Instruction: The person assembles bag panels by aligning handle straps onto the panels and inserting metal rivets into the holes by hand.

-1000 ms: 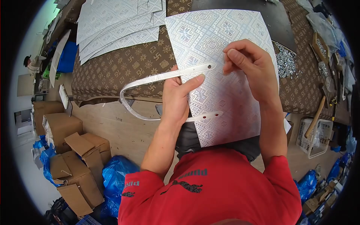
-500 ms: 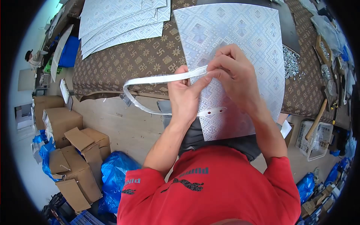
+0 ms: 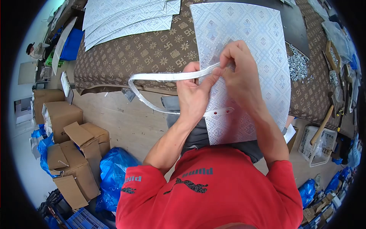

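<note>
A white strap (image 3: 160,76) loops out to the left of a silvery patterned sheet (image 3: 244,28), which lies partly over the table edge and my lap. My left hand (image 3: 192,93) is closed on the strap near its upper end, at the sheet's left edge. Fingers and thumb of my right hand (image 3: 240,72) pinch that same upper end, touching my left thumb; the tip is hidden. The strap's lower end, with red-looking holes, rests on the sheet below my hands.
More patterned sheets (image 3: 129,23) are stacked on the brown cloth-covered table (image 3: 145,57). Small shiny metal pieces (image 3: 298,65) lie right of the sheet. A mallet (image 3: 322,125) overhangs a white basket (image 3: 305,147). Cardboard boxes (image 3: 63,118) and a blue bag (image 3: 118,170) stand left. Another person (image 3: 37,50) is far left.
My right hand, earlier raised above the sheet with nothing visible in it, has come down and taken hold of the strap's upper end. The sheet, strap and left hand have shifted right in view.
</note>
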Tool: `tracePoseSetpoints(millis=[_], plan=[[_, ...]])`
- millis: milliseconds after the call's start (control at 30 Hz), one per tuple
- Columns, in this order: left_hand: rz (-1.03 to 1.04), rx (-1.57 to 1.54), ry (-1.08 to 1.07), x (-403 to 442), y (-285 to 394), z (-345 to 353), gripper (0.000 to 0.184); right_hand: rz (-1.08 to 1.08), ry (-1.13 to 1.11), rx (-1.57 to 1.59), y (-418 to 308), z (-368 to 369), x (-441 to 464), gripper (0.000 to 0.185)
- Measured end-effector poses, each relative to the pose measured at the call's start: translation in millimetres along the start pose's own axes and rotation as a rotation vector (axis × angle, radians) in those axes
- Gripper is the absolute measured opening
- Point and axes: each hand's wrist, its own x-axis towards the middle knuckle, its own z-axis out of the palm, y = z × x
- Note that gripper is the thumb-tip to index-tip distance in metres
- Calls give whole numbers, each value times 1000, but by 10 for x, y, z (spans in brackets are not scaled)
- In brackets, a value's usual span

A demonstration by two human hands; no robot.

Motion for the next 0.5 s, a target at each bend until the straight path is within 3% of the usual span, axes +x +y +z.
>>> tracePoseSetpoints(millis=[267,333,400,433,500], plan=[[-97,-393,-106,-46,175,-142,37,48,-81,106,-159,-441,104,12],[-175,-495,-175,-72,234,-273,45,-61,149,-190,-77,-818,161,13],[-188,-552,-192,-85,295,-374,49,124,332,-314,-63,-1100,168,27],[-207,-587,-191,-92,326,-410,49,105,320,-304,36,-1212,185,27],[-250,-657,-203,-100,379,-452,49,379,255,12,239,-1385,202,39]])
